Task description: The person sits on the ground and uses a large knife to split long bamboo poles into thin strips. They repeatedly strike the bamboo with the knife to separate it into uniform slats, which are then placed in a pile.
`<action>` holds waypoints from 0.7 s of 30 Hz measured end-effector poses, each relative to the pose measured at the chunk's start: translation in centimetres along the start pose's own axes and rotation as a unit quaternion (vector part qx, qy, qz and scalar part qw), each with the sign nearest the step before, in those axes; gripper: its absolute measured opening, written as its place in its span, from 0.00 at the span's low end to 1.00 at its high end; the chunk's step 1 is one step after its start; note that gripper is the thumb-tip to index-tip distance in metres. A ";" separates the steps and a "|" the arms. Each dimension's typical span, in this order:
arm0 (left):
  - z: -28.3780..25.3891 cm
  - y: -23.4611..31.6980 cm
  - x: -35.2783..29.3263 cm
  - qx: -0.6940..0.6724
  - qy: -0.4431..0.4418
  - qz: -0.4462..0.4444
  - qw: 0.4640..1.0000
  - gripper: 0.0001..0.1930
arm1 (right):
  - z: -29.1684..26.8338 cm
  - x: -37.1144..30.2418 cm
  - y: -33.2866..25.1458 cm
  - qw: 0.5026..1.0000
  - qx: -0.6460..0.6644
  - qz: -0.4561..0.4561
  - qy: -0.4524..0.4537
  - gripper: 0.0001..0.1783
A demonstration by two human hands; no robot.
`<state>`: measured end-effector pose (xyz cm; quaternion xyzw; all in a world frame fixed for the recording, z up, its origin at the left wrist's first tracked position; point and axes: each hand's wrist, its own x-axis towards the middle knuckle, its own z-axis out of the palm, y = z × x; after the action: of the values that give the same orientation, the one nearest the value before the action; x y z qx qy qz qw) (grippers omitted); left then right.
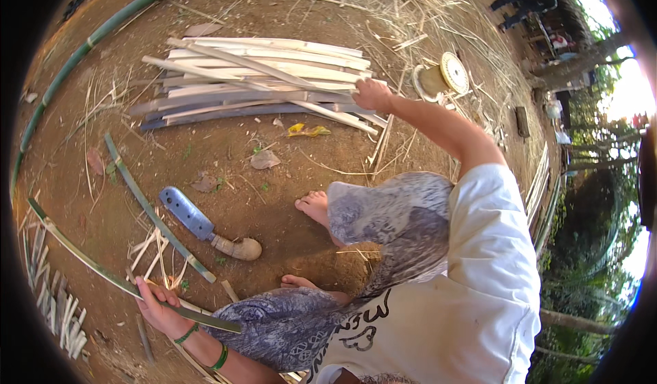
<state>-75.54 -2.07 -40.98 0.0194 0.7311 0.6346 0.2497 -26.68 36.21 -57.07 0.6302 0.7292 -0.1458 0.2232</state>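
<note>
My left hand [161,309], with green bands at the wrist, is closed around a long green bamboo strip [85,261]. The strip runs from the far left to beside my knee. My right arm is stretched out, and my right hand [373,95] is closed on the end of a bamboo slat in a pile of pale split slats [267,76]. Its fingertips are partly hidden. Between my hands, a cleaver [188,213] with a bluish blade and a rounded wooden handle lies on the soil. Beside it is another green bamboo strip [157,209].
A long green bamboo pole [61,76] curves along the upper left. A spool [438,80] stands past the pile, near scattered shavings [424,4]. Short split pieces [61,312] lie at lower left. My bare feet [316,206] rest on the dirt. A person [530,1] is far off.
</note>
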 end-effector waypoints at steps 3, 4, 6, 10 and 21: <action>-0.8 -1.4 1.3 0.024 0.006 0.003 1.000 0.20 | 5.2 -4.1 3.4 0.991 0.028 0.107 -0.070 0.22; -0.9 -1.9 2.2 0.025 -0.007 -0.001 1.000 0.20 | 9.6 -4.6 6.6 0.989 0.010 0.086 -0.120 0.23; -1.2 -3.0 3.2 0.047 0.004 -0.006 0.999 0.21 | 16.8 -6.6 7.6 0.978 0.059 0.182 -0.088 0.33; -0.7 -3.8 4.1 0.112 0.032 -0.001 0.993 0.21 | 20.3 -9.7 1.8 0.898 0.191 0.394 0.050 0.34; 2.4 -5.1 5.8 0.096 0.006 -0.061 0.993 0.21 | 18.6 -23.9 28.6 0.797 0.055 0.596 0.080 0.27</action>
<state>-78.21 1.14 -47.86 -0.0057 0.7900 0.5452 0.2805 6.63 11.24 -58.85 0.9609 0.2156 0.0268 0.1717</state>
